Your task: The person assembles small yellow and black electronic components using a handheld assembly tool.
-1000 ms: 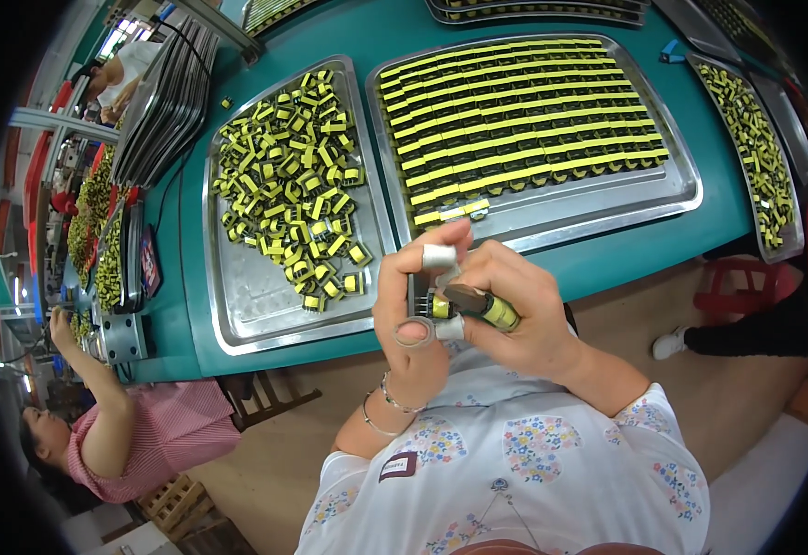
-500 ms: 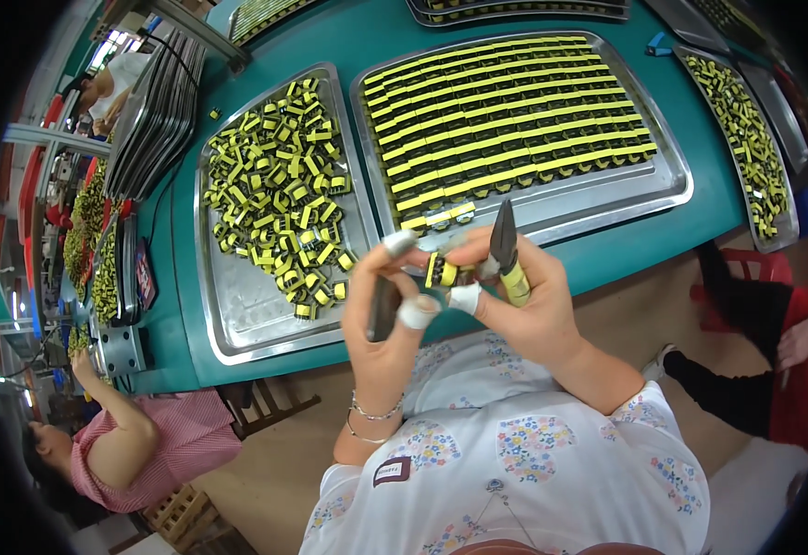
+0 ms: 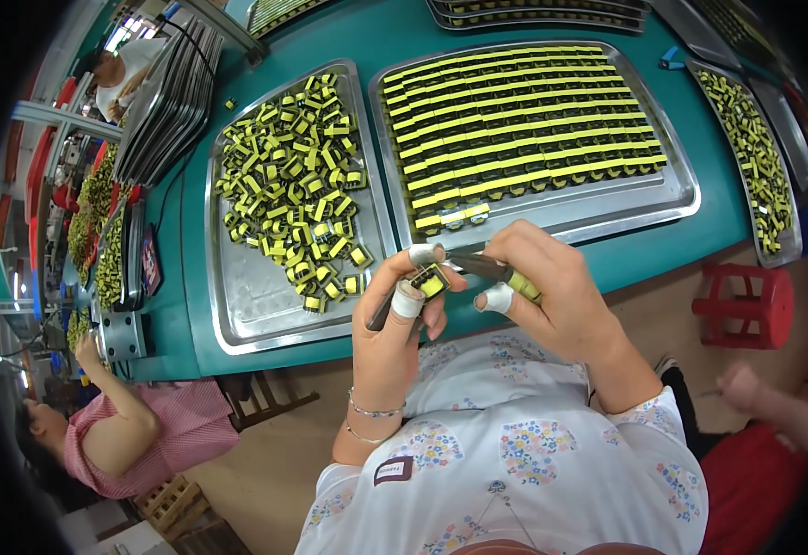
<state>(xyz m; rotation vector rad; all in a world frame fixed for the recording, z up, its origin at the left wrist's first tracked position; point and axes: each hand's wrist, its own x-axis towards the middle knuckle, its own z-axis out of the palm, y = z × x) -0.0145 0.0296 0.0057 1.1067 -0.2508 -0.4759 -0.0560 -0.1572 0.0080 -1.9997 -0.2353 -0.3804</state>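
My left hand (image 3: pixel 393 310) pinches a small yellow-and-black transformer (image 3: pixel 431 281) between its wrapped thumb and finger, just past the table's near edge. A dark flat piece (image 3: pixel 380 313) also shows in that palm; its kind is unclear. My right hand (image 3: pixel 552 291) is closed round a dark pointed tool (image 3: pixel 480 266) with a yellow-green grip. The tool's tip reaches left to the transformer; whether it touches is hard to make out. White wraps cover several fingertips. Beyond my hands, a metal tray (image 3: pixel 552 218) carries neat rows of similar transformers (image 3: pixel 524 120).
Left of the rows, another metal tray (image 3: pixel 256 328) bears a loose heap of transformers (image 3: pixel 293 185). A long tray of loose transformers (image 3: pixel 746 153) lies at the right. Stacked trays (image 3: pixel 168 106) stand far left. A red stool (image 3: pixel 746 305) and co-workers flank the green table (image 3: pixel 607 259).
The pointed tool has swung from upright to pointing left at the transformer. The transformer is now in my left hand's fingers; my right fingers have drawn away from it. The co-worker at right has moved.
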